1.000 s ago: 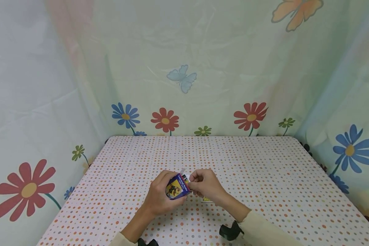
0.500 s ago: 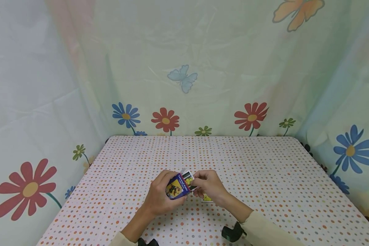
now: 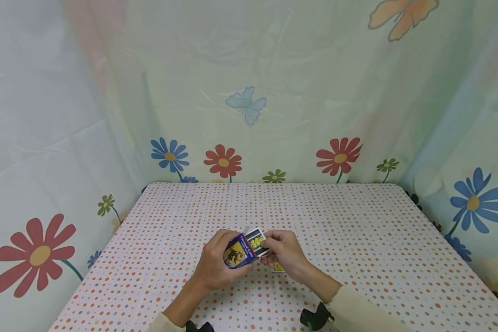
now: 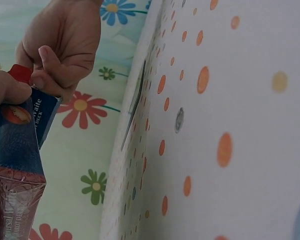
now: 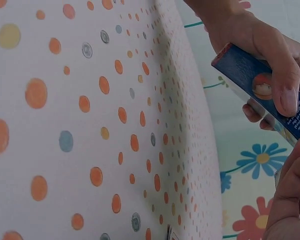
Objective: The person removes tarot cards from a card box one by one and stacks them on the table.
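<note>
My left hand (image 3: pixel 216 258) grips a dark blue tarot card box (image 3: pixel 235 256) with a yellow picture on its front, held tilted above the table. Out of the box's open end sticks a card (image 3: pixel 256 240) with a white border and yellow shapes. Thumb and fingers of my right hand (image 3: pixel 285 251) pinch the outer edge of that card. Whether more cards lie behind it cannot be seen. Below the right hand, partly hidden by it, another yellow card (image 3: pixel 278 267) lies on the table. The right wrist view shows the box's narrow blue side (image 5: pixel 250 75) under my left thumb.
The table (image 3: pixel 336 221) wears a white cloth with coloured dots. Behind it and along both sides hangs a pale curtain (image 3: pixel 299 92) printed with flowers and butterflies. Black straps (image 3: pixel 315 317) sit at the wrists.
My right hand has moved slightly right, drawing the card further out of the box, so more of its yellow face shows. The left hand and box stay nearly still.
</note>
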The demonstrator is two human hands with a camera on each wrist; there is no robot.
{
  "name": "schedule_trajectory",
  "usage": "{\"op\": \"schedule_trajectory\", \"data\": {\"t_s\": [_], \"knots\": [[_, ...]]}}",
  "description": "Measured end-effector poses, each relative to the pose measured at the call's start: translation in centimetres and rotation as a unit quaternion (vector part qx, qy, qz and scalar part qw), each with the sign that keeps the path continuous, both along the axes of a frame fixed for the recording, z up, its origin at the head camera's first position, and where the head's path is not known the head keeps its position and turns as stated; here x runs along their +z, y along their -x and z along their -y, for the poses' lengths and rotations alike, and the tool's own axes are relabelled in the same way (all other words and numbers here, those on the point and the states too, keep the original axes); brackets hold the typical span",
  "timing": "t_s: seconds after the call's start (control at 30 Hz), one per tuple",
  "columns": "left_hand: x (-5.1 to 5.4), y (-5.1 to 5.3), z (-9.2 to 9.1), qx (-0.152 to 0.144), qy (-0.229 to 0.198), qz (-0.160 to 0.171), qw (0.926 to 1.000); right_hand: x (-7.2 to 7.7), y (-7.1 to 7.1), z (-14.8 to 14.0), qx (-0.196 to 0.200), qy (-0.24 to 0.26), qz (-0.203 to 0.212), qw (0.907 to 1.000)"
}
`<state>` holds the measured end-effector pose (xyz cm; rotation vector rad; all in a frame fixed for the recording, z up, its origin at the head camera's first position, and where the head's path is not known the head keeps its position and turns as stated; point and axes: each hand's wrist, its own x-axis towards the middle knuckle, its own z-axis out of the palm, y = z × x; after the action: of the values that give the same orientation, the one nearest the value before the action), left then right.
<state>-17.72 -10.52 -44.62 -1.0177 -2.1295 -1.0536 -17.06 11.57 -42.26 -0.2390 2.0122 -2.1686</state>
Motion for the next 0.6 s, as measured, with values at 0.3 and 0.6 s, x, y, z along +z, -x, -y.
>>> {"op": "schedule_trajectory", "data": {"t_s": [0.3, 0.6], "knots": [[0.01, -0.01, 0.01, -0.003, -0.001, 0.001, 1.0000, -0.08, -0.13, -0.19, -0.010, 0.006, -0.002, 0.9999], [-0.13, 0.07, 0.00, 0.001, 0.000, -0.004, 1.0000, -0.09, -0.09, -0.40, -0.037, 0.011, 0.002, 0.9993]]}}
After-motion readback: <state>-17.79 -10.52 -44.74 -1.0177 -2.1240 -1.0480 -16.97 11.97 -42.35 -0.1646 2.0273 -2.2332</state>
